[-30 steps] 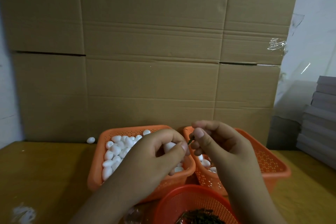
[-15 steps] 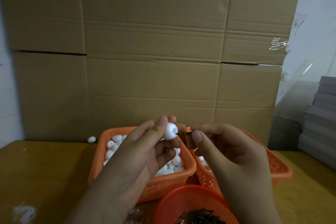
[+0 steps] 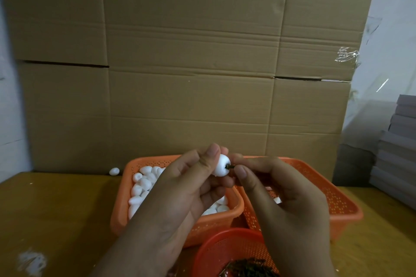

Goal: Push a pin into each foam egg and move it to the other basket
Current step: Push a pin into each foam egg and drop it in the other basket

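Note:
My left hand [image 3: 191,184] holds a white foam egg [image 3: 221,165] between thumb and fingers, raised above the baskets. My right hand [image 3: 276,189] pinches a dark pin [image 3: 230,166] whose tip sits in the egg's right end. Under the left hand stands an orange basket [image 3: 126,189] filled with several white foam eggs [image 3: 144,184]. To its right is a second orange basket [image 3: 333,195], mostly hidden by my right hand, with a few eggs showing inside.
A round red basket [image 3: 225,249] of dark pins [image 3: 247,269] sits at the near edge. One loose egg [image 3: 114,171] lies on the wooden table by the cardboard wall [image 3: 202,74]. Grey stacked boards [image 3: 398,153] stand at the right.
My left hand lifted an egg out of the left basket and turned it toward the right hand. The pin in my right hand moved in and now enters the egg.

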Motion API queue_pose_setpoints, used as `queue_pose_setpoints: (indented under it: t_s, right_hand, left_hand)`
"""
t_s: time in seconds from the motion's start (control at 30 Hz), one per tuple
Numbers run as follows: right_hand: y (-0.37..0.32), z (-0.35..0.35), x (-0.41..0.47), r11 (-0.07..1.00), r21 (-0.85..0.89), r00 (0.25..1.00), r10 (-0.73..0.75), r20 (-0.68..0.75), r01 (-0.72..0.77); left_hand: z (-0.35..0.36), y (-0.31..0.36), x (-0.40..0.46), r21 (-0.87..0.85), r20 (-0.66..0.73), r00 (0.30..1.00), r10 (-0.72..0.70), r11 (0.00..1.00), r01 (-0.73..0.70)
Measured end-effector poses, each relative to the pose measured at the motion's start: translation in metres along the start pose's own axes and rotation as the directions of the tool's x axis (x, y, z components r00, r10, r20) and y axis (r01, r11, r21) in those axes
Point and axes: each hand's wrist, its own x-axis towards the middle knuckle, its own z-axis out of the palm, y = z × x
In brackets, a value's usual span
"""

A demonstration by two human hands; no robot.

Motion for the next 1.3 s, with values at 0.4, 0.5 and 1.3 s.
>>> queue_pose_setpoints:
  t_s: [0.4, 0.5, 1.3]
  right_hand:
    - [0.007, 0.008, -0.004, 0.992, -0.103, 0.995, -0.084, -0.047, 0.078]
    - [0.005, 0.008, -0.002, 0.991, -0.094, 0.994, -0.102, -0.049, 0.097]
    - [-0.006, 0.002, 0.000, 0.997, 0.027, 0.997, 0.069, 0.040, -0.070]
  left_hand:
    - [0.009, -0.009, -0.002, -0.028, -0.040, 0.998, 0.045, 0.999, -0.046]
    - [0.011, -0.007, -0.003, -0.028, -0.048, 0.997, 0.060, 0.998, -0.061]
    - [0.008, -0.005, -0.004, 0.074, -0.096, 0.987, 0.131, 0.990, -0.124]
